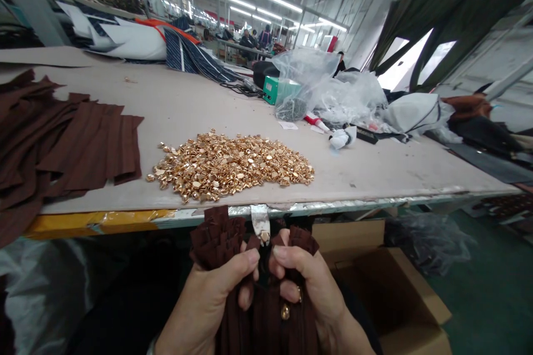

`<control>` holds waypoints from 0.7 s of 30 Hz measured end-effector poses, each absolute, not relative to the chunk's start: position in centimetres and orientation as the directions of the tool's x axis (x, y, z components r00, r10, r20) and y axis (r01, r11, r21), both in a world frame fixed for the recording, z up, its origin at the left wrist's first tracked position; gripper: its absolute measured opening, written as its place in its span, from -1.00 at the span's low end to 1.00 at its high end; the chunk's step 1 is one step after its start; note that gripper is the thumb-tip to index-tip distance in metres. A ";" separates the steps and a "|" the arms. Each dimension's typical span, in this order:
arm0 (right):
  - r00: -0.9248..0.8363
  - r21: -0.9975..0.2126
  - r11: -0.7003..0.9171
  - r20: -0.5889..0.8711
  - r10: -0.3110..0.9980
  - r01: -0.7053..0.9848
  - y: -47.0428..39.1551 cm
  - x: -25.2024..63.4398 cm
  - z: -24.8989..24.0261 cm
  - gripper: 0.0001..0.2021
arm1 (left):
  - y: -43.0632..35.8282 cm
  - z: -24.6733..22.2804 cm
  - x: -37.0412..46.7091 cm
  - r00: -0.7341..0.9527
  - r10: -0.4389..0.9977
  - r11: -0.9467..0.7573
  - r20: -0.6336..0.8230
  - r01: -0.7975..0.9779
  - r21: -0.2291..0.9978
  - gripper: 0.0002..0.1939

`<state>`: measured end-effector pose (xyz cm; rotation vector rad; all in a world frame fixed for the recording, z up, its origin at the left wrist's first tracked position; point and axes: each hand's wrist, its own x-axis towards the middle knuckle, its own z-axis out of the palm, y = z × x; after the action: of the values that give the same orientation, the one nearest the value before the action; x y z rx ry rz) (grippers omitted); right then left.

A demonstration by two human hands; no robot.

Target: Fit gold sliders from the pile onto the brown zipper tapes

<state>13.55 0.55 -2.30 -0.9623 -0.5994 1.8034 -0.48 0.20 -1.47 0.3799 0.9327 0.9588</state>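
My left hand (pixel 220 283) is closed round a bunch of brown zipper tapes (pixel 219 236), thumb on top, with one tape end pinched toward the middle. My right hand (pixel 308 272) grips more brown zipper tapes (pixel 303 239) and pinches another tape end. Between the fingertips, a gold zipper slider (pixel 264 237) sits at the tip of a metal holder (pixel 260 216) fixed to the table edge. Whether the tape ends touch this slider I cannot tell. Another gold slider (pixel 285 312) hangs on the tapes below my right hand.
A heap of gold zipper sliders (pixel 233 166) lies on the table (pixel 175 94) just beyond its front edge. Brown zipper tapes (pixel 83 144) are piled at left. Clear plastic bags (pixel 345 97) and a green box (pixel 275 90) stand farther back. An open cardboard box (pixel 400 288) is below right.
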 end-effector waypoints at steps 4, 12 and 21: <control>-0.231 -0.765 -0.410 -0.340 0.912 -0.496 0.7 13.4 -2.0 -0.76 | 0.4 -1.2 -0.4 0.222 0.830 0.549 -0.512 -0.486 0.680 -0.72; -0.207 -0.793 -0.390 -0.330 0.921 -0.467 1.1 13.0 -1.2 -0.78 | 0.5 -1.5 -0.3 0.172 0.854 0.508 -0.491 -0.484 0.713 -0.75; -0.212 -0.785 -0.377 -0.312 0.926 -0.491 1.4 12.7 -1.4 -0.79 | 1.1 -1.7 0.0 0.160 0.886 0.455 -0.434 -0.469 0.756 -0.80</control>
<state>12.66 1.37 -1.39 -0.9658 -0.6659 1.7730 0.00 1.08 -1.68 0.5121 0.9904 1.0308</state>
